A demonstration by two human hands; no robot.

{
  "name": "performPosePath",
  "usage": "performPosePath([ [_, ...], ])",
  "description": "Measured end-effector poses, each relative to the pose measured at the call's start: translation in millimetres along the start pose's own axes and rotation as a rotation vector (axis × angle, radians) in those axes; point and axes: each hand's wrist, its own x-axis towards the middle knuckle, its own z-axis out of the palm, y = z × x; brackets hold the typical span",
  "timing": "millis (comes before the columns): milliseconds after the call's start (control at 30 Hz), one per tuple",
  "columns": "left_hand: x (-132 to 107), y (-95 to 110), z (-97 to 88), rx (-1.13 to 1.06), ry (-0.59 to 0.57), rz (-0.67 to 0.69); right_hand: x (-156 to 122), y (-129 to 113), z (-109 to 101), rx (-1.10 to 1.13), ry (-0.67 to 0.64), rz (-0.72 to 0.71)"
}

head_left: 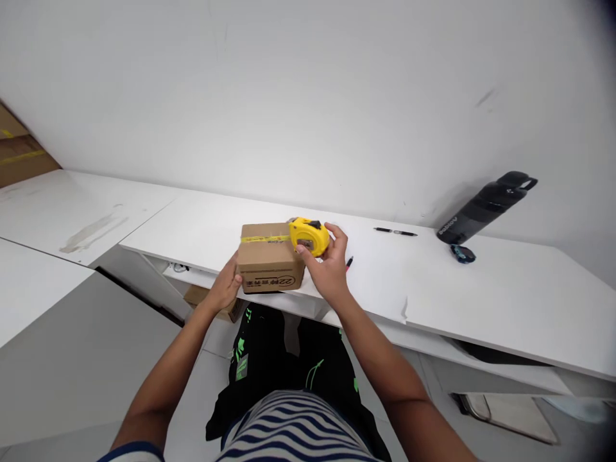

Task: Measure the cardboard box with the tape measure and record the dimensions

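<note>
A small brown cardboard box point(270, 258) with dark print on its front face sits at the front edge of the white desk. My left hand point(226, 286) grips its left side, thumb near the front corner and the other fingers partly hidden. In my right hand point(332, 263) is a yellow tape measure point(312, 239), held at the box's top right edge between thumb and fingers. A yellow strip point(264, 239) with dark marks runs across the box top in line with the tape measure's mouth. Beside my right hand lies a pen point(349, 262), partly hidden.
On the right of the desk point(505, 282) stand a black bottle point(481, 208) and a small dark round object point(462, 254). A black pen point(395, 231) lies near the wall. Larger cartons point(22, 154) are at far left. Another box point(212, 301) sits below the desk.
</note>
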Motion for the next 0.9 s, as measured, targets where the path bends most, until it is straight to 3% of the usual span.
performPosePath([
  [33, 1.0, 1.1, 1.4, 0.002, 0.028, -0.004, 8.6, -3.7, 1.4, -0.025, -0.046, -0.017],
  [100, 4.7, 10.7, -1.5, -0.025, 0.198, -0.013, 24.2, -13.9, 2.1, -0.113, -0.154, -0.082],
  [167, 10.8, 31.1, -10.9, -0.084, 0.412, -0.020, 34.7, -26.8, 0.9, -0.220, -0.267, -0.196],
  [233, 19.1, 60.4, -24.6, -0.144, 0.504, -0.046, 38.9, -40.3, -0.1, -0.310, -0.355, -0.346],
  [367, 39.6, 120.0, -51.0, -0.263, 0.234, -0.168, 36.7, -61.5, 1.4, -0.408, -0.486, -0.641],
  [467, 51.9, 141.2, -61.0, -0.331, 0.084, -0.208, 34.2, -67.5, 0.5, -0.442, -0.520, -0.737],
  [600, 60.9, 133.2, -64.4, -0.461, -0.057, -0.260, 37.4, -62.1, -16.8, -0.481, -0.538, -0.677],
  [800, 70.8, 83.2, -65.7, -0.543, 0.047, -0.406, 64.4, -34.7, -70.2, -0.536, -0.534, -0.336],
  [900, 75.3, 58.8, -59.6, -0.520, 0.041, -0.511, 76.8, -20.5, -84.5, -0.563, -0.550, -0.205],
])
